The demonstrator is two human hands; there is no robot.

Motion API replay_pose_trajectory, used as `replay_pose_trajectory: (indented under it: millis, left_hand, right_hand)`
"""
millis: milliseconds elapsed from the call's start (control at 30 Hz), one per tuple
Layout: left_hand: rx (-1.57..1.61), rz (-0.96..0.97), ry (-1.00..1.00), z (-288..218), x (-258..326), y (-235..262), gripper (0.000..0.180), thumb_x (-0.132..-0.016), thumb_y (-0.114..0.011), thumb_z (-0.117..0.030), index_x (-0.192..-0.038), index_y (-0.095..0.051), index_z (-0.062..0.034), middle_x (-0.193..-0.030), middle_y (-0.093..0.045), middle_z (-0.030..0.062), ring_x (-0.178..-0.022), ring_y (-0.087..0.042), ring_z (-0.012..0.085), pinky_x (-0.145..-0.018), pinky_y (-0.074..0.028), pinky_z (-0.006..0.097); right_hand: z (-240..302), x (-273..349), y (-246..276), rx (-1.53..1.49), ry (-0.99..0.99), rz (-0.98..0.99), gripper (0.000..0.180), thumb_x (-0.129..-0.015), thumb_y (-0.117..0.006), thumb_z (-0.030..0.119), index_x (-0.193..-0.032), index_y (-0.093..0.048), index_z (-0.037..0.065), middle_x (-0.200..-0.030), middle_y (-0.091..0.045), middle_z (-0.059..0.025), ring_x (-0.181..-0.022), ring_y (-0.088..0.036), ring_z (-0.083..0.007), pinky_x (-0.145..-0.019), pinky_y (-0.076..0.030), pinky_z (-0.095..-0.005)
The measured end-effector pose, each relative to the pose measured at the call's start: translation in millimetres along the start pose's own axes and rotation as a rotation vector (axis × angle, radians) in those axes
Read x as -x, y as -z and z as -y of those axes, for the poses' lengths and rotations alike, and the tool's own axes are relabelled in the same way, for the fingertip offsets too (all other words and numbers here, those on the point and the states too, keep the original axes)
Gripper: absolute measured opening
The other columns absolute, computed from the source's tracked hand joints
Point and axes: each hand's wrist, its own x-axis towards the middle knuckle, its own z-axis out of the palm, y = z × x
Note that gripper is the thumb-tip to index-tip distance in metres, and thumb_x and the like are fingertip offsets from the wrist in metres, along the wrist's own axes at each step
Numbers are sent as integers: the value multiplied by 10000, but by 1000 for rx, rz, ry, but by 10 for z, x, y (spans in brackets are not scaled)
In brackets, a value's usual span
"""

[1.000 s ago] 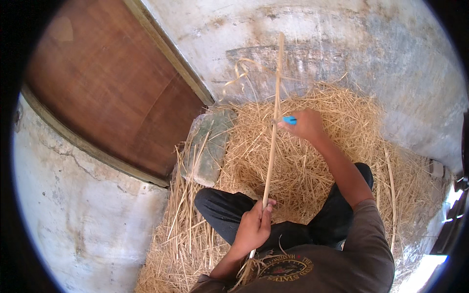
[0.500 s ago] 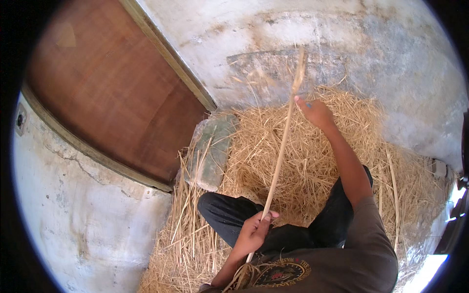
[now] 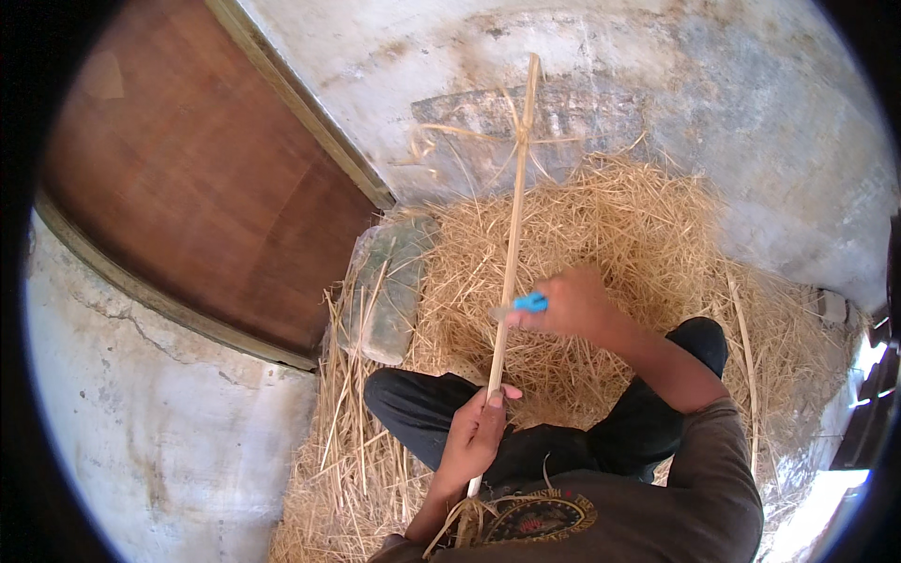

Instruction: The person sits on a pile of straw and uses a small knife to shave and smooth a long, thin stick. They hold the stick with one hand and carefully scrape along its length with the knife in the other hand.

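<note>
I sit cross-legged on a heap of dry straw [image 3: 619, 235]. My left hand [image 3: 479, 427] grips the lower part of a long pale stalk [image 3: 514, 216] that points up and away toward the wall. Thin strips curl off the stalk near its far end. My right hand [image 3: 568, 305] holds a small blue-handled blade [image 3: 526, 304] against the stalk, a little above my left hand.
A brown wooden door [image 3: 197, 188] with a pale frame fills the upper left. A grey concrete wall [image 3: 704, 84] rises behind the straw. A greenish flat stone [image 3: 389, 291] lies at the straw's left edge. Cracked concrete floor [image 3: 150, 413] lies at the lower left.
My right hand has come back down the stalk from its far end to just above my left hand. The stalk has swung slightly left, and peeled strips now hang near its tip.
</note>
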Motion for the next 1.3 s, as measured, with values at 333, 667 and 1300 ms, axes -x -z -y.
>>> replay_pose_trajectory:
  millis: [333,667,1300]
  left_hand:
    - [-247,-13,-55,11,-22,-60,231,-1015,-417,-198,-1083,-566,-35,-591,-384,-36,-536,-358,53,-498,-297,246]
    - [-336,70,-61,1,54,-153,183,-1001,-434,-157,-1071,-560,-45,-589,-371,-7,-535,-347,68,-497,-304,262]
    - [88,-149,115,98,50,72,231,-1003,-456,-146,-1138,-604,-32,-584,-358,-116,-482,-294,-18,-437,-213,185]
  right_hand:
    - [-14,206,-13,-36,291,-51,642,-684,-620,741,-585,-632,107,-457,-529,-76,-394,-540,-272,-412,-416,-377]
    - [-1142,-430,59,193,-282,-83,780,-752,-435,833,-547,-587,95,-476,-506,-47,-456,-544,-217,-433,-436,-385]
    - [87,44,140,6,-2,270,795,-780,-440,802,-589,-647,58,-477,-535,-116,-438,-560,-267,-434,-440,-405]
